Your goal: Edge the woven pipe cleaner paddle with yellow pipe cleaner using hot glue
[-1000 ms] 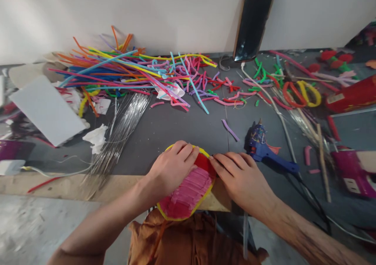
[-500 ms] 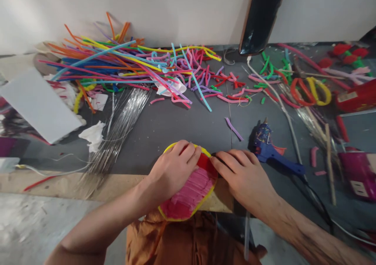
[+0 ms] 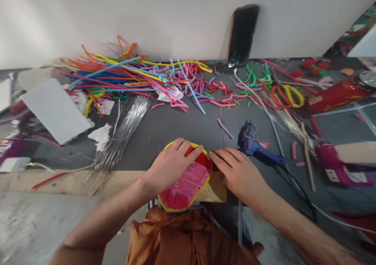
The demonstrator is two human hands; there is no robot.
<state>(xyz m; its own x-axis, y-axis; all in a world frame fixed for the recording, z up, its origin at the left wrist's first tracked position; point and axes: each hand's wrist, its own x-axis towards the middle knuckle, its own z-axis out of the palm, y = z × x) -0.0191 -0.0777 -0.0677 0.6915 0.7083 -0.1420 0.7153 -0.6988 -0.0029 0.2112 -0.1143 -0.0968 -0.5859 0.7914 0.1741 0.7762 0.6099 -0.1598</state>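
Grey worktable [image 3: 141, 130] against a pale wall [image 3: 182, 18], coloured pipe cleaners [image 3: 114, 75] heaped at the back; at its near edge, one red-and-pink panel [image 3: 192, 181] with yellow rim [image 3: 209, 175], left hand [image 3: 169, 165] laid across its far-left part, right hand [image 3: 239, 169] with fingertips at its far-right border, closure of either grip impossible to tell. Risk, by judgement: near end, seemingly overhanging the table, could tip or bend under uneven pressure. Long axis: slanting from far right to near left, narrower end toward the person.
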